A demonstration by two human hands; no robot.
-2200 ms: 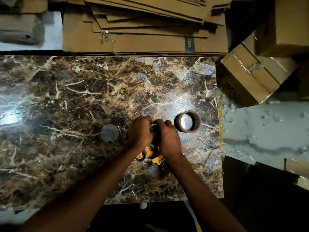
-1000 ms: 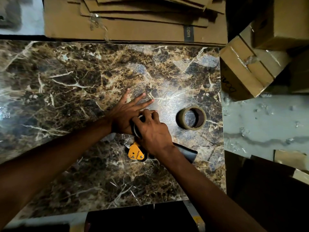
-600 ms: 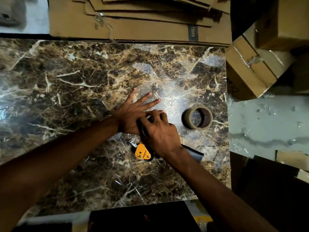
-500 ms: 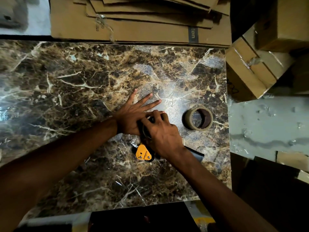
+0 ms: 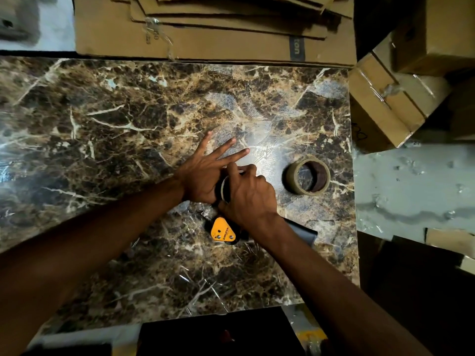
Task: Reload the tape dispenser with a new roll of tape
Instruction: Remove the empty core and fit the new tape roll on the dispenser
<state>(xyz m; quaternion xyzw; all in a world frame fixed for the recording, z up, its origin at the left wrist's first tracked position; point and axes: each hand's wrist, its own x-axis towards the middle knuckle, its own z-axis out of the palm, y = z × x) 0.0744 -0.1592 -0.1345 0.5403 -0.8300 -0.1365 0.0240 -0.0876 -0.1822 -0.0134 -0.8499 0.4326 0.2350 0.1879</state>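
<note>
Marble tabletop (image 5: 102, 150) carries the tape dispenser (image 5: 223, 232) near centre. The left hand (image 5: 203, 176) presses its side with fingers splayed flat; the right hand (image 5: 250, 199) curls closed over its spool. A tape roll (image 5: 307, 176) lies just right, untouched. Uneven pressing could jam the hub or slide the dispenser.

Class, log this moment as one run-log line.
left hand: steadying dispenser | right hand: gripping dispenser | tape roll: lying apart on table
</note>
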